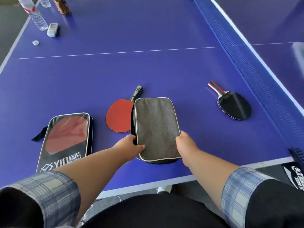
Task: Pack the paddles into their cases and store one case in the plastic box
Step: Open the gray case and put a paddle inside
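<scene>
Left hand (pixel 131 145) and right hand (pixel 184 142) pinch the near corners of the grey rectangular fabric case (pixel 156 127), which overlaps the red-rubber wooden-handled paddle (pixel 119 115); lifting the case may drag the paddle.

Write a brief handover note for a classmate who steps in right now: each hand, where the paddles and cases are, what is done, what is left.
Left hand: gripping the near left edge of the grey fabric case with white piping.
Right hand: gripping its near right edge.
Red-faced paddle: loose on the blue table, tucked against that case's left side.
Black-faced paddle: loose, right, near the net.
Done: one red paddle sits inside the clear-windowed black case, far left.
Left: pack both loose paddles, store one case in the plastic box, which I can't see clearly.
</scene>
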